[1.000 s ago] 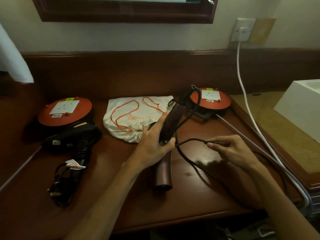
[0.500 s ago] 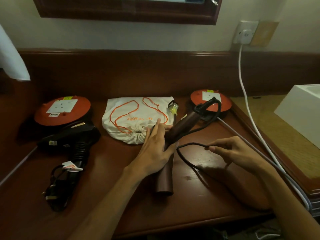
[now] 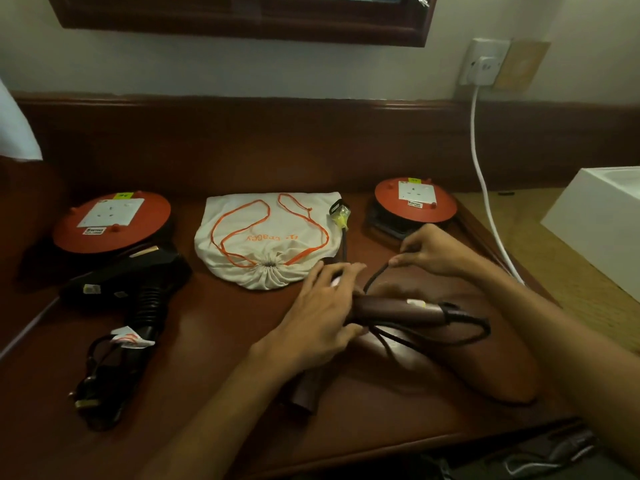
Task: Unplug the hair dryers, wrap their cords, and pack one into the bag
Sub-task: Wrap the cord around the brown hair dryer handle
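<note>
The left hand [image 3: 323,315] grips the brown hair dryer [image 3: 398,311] on the desk [image 3: 214,358], its handle pointing toward the right hand [image 3: 434,252]. The right hand pinches the dryer's black cord [image 3: 375,277] just beyond the left hand. The white bag [image 3: 266,237] lies beyond the left hand, the black hair dryer [image 3: 128,282] far to its left.

We see a dim, warm-toned scene, brightest on the pale wall [image 3: 242,67]. Soft glare sits on the wooden desk [image 3: 214,341], with heavy shadow along its left edge. Both hands look motion-blurred, and straight lines bow near the frame edges.
</note>
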Tool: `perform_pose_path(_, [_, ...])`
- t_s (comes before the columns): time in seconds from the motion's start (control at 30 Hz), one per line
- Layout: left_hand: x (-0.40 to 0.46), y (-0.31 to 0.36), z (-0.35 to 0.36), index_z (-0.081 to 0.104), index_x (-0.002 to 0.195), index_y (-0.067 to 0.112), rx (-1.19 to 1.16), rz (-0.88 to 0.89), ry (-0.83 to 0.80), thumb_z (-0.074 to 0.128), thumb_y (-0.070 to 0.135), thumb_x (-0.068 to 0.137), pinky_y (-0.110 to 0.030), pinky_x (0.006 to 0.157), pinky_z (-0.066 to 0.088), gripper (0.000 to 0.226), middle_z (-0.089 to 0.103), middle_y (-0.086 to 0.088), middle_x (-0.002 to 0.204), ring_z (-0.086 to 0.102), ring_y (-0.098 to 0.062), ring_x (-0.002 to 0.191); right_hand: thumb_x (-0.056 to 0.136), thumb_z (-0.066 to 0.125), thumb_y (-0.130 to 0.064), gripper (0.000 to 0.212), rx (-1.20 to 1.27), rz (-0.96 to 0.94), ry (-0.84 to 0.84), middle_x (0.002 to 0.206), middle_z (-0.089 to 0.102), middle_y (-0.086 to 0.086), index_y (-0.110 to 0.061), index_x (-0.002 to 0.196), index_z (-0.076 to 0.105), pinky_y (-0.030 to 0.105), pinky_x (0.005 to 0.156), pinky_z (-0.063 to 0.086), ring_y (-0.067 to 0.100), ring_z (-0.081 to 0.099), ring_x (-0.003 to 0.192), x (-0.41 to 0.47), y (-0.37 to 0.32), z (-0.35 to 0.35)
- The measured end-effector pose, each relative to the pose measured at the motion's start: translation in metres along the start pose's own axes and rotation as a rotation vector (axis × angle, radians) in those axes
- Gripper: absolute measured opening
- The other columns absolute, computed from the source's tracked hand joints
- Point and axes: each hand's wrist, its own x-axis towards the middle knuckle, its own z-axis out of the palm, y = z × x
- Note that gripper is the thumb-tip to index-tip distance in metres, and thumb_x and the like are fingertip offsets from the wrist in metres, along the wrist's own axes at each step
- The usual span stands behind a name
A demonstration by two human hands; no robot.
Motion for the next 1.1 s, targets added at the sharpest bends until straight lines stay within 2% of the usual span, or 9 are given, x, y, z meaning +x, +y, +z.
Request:
perform_pose_path(0.13, [0.007,0.009,0.009,0.000,0.158,0.009,0.081,-0.003,-0.009,0.072,0.043,0.086,-0.037,0.125,-0.001,0.107,0.053,-0.002,0.143,0.018,-0.016,0.146,0.088,0.075,-0.032,0.026,-0.134,-0.099,-0.069,0.071,0.066,0.010,-0.012,0.072,0.070,0.037,0.061,0.048,0.018,0.059,0.063,-0.003,-0.060,-0.033])
perform_pose_path(0.33, [0.001,-0.002,0.009,0.043,0.139,0.021,-0.122,-0.128,0.175,0.081,0.035,0.079,-0.039,0.118,0.028,0.072,0.043,0.003,0.140,0.026,-0.015,0.135,0.099,0.061,-0.031,0.027,-0.135,-0.227,-0.137,0.067,0.064,0.004,-0.017,0.079,0.072,0.026,0.052,0.043,0.016,0.057,0.058,-0.059,-0.113,-0.035])
perform_pose_path(0.43, [-0.003,-0.012,0.009,0.048,0.123,0.024,-0.121,-0.103,0.242,0.080,0.034,0.075,-0.035,0.102,0.041,0.059,0.044,0.005,0.120,0.040,-0.014,0.114,0.099,0.059,-0.031,0.024,-0.004,-0.178,-0.058,0.071,0.065,0.012,-0.019,0.083,0.073,0.039,0.055,0.048,0.027,0.061,0.064,-0.071,-0.107,-0.040])
perform_pose_path(0.5, [-0.003,-0.013,0.005,0.048,0.123,0.024,-0.097,-0.107,0.241,0.076,0.035,0.078,-0.036,0.103,0.039,0.054,0.044,0.006,0.120,0.040,-0.014,0.115,0.098,0.060,-0.031,0.020,0.054,-0.182,-0.050,0.074,0.067,0.006,-0.024,0.086,0.074,0.045,0.061,0.051,0.026,0.064,0.070,-0.076,-0.106,-0.041])
perform_pose_path(0.67, [0.007,-0.003,-0.004,0.020,0.155,0.031,-0.080,-0.126,0.017,0.071,0.034,0.079,-0.044,0.120,0.017,0.092,0.051,0.008,0.139,0.024,-0.016,0.141,0.100,0.060,-0.024,0.017,0.135,-0.270,-0.241,0.078,0.069,-0.009,-0.019,0.092,0.075,0.025,0.060,0.048,0.008,0.064,0.071,-0.097,-0.119,0.003])
perform_pose_path(0.83, [0.003,-0.012,-0.011,0.053,0.137,0.031,-0.188,-0.108,0.074,0.072,0.029,0.082,-0.049,0.119,0.020,0.058,0.054,0.002,0.136,0.024,-0.014,0.142,0.102,0.057,-0.021,0.023,0.252,-0.319,-0.192,0.076,0.061,-0.010,-0.030,0.084,0.069,0.027,0.060,0.043,0.011,0.056,0.068,-0.116,-0.093,0.026])
perform_pose_path(0.9, [0.001,-0.016,-0.011,0.057,0.133,0.032,-0.242,-0.095,0.053,0.074,0.027,0.078,-0.049,0.120,0.020,0.058,0.053,0.005,0.137,0.023,-0.010,0.144,0.103,0.055,-0.022,0.028,0.297,-0.304,-0.183,0.067,0.054,-0.007,-0.031,0.078,0.066,0.023,0.056,0.034,0.010,0.047,0.060,-0.124,-0.080,0.029])
perform_pose_path(1.0, [0.001,-0.017,-0.012,0.060,0.131,0.029,-0.272,-0.087,0.064,0.067,0.033,0.070,-0.049,0.120,0.021,0.062,0.056,0.007,0.136,0.026,-0.010,0.145,0.104,0.052,-0.029,0.032,0.262,-0.272,-0.166,0.069,0.049,0.009,-0.009,0.085,0.065,0.032,0.058,0.035,0.021,0.045,0.061,-0.129,-0.062,0.043])
perform_pose_path(1.1, [-0.001,-0.018,-0.010,0.062,0.128,0.023,-0.318,-0.115,0.124,0.068,0.032,0.064,-0.048,0.118,0.027,0.065,0.057,0.006,0.136,0.035,-0.012,0.141,0.104,0.052,-0.030,0.030,0.286,-0.257,-0.169,0.067,0.050,0.008,-0.011,0.088,0.069,0.027,0.058,0.033,0.018,0.044,0.059,-0.126,-0.052,0.052])
